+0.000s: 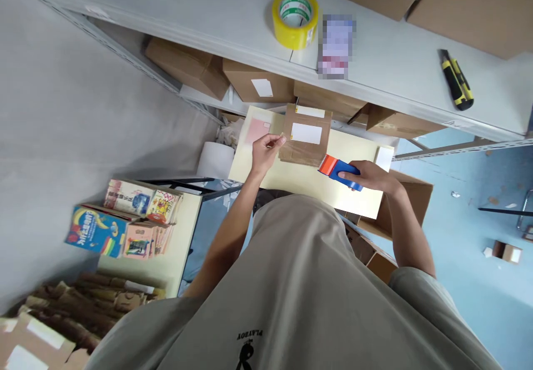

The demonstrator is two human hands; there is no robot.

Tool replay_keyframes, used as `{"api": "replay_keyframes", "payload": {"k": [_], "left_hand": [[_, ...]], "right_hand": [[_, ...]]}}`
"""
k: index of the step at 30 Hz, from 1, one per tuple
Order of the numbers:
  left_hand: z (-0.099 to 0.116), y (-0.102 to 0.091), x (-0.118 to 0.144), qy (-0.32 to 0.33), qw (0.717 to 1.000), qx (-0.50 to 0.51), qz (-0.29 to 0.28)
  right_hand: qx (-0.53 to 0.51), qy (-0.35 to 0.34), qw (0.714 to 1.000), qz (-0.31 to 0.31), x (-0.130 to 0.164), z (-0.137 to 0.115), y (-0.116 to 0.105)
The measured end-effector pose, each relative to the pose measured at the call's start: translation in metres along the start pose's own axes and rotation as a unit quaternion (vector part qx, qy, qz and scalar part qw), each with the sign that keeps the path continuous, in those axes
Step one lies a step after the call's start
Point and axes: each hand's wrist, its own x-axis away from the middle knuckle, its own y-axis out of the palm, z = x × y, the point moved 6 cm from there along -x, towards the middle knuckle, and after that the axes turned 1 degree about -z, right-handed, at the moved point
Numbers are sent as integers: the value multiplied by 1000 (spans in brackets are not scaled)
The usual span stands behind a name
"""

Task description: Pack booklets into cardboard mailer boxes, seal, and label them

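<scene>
A brown cardboard box [306,150] with white labels lies on the pale yellow table [266,178] in front of me. Clear tape seems to run along its near side. My right hand [368,174] grips a blue tape dispenser [339,171], whose orange toothed head points left at the box's near right corner. At the box's left edge, my left hand [266,152] has thumb and forefinger pinched together. A tiny bit of something shows at those fingertips, too small to name.
On the grey shelf above the table are a yellow tape roll [295,19], a blurred-out item [336,46] and a utility knife [457,80]. Cardboard boxes [258,81] fill the level below. Left stand books [133,220]; an open carton [410,203] sits right of the table.
</scene>
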Motion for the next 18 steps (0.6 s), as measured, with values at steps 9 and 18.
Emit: {"api": "replay_keyframes", "payload": {"k": [9,18], "left_hand": [[49,-27,29,145,985,-72,62],[167,-22,55,408,862,-297,-52]], "right_hand": [[-3,-88,992,94,-31,13,10],[-185,-215,954,98,-103,1,101]]}}
